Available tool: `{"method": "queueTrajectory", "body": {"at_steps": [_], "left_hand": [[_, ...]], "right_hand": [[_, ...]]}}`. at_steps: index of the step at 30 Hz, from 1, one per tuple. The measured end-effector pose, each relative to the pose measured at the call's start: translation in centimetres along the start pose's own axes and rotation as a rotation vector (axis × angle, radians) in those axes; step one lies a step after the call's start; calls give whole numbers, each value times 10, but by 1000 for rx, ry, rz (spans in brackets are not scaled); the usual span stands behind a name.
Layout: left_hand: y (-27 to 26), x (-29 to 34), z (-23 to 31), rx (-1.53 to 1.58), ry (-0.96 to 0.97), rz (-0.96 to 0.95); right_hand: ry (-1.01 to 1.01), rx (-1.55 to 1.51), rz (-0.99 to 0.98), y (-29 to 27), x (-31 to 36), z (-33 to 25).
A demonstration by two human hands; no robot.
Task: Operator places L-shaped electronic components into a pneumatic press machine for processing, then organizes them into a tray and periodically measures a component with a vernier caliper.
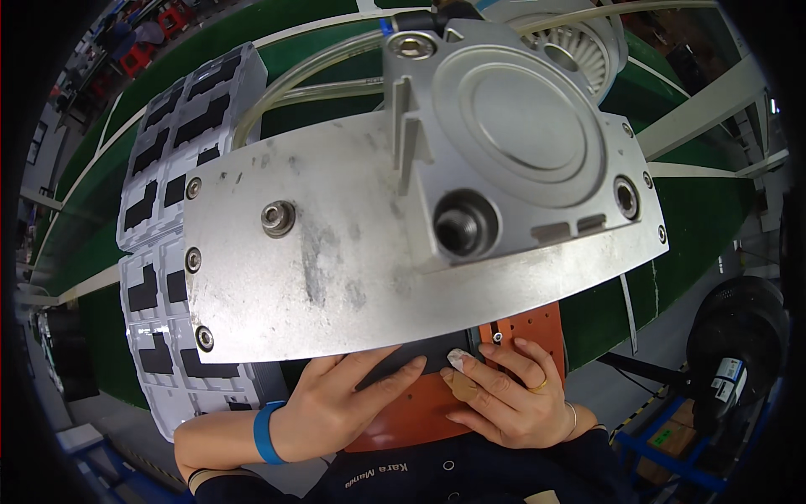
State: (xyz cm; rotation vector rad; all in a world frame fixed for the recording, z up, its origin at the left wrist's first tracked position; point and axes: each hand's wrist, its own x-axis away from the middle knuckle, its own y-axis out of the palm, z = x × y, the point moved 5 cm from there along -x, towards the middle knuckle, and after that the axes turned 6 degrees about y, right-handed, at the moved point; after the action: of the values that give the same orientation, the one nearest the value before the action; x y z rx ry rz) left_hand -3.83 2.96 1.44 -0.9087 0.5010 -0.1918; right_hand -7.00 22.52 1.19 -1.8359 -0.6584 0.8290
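A dark flat panel (432, 350) lies on an orange-brown fixture plate (403, 416), its far part hidden under a large metal press head (336, 244). My left hand (332, 409) wears a blue wristband and reaches over the panel's left side. Its thumb stretches along the panel, and some fingertips disappear beneath the press head. At the panel's right end is my right hand (512, 395), with fingers apart and loosely bent over the fixture. One fingertip has a white wrap and another a tan cover. Nothing is visibly gripped in either hand.
Stacked white trays (155, 336) with black pieces stand on the left, on a green work surface (705, 210). Clear hoses (323, 63) run behind the press cylinder (520, 126). A black round device (730, 336) on an arm is at the right.
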Motion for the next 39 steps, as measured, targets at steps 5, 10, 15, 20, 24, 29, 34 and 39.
{"method": "queueTrajectory", "body": {"at_steps": [5,10,15,20,24,29,34,39], "left_hand": [[-1,0,-1,-2,8,-2],[-2,-2,-2,-5,29,27],[-1,-2,-2,0,29,53],[-4,-4,-1,-6,86,39],[-3,-3,-2,7,86,56],[-3,-3,0,-14,90,65],[-4,-6,2,31,71,79],[-10,-15,2,160,-96,37]], "right_hand": [[-7,-19,14,-4,-3,1],[192,-94,261,-13,12,18],[153,18,204,-12,4,7],[127,82,62,-4,-5,3],[99,83,78,-4,-7,1],[75,63,98,-5,-9,-2],[57,49,118,-8,-9,0],[69,-56,204,-15,-3,7]]}}
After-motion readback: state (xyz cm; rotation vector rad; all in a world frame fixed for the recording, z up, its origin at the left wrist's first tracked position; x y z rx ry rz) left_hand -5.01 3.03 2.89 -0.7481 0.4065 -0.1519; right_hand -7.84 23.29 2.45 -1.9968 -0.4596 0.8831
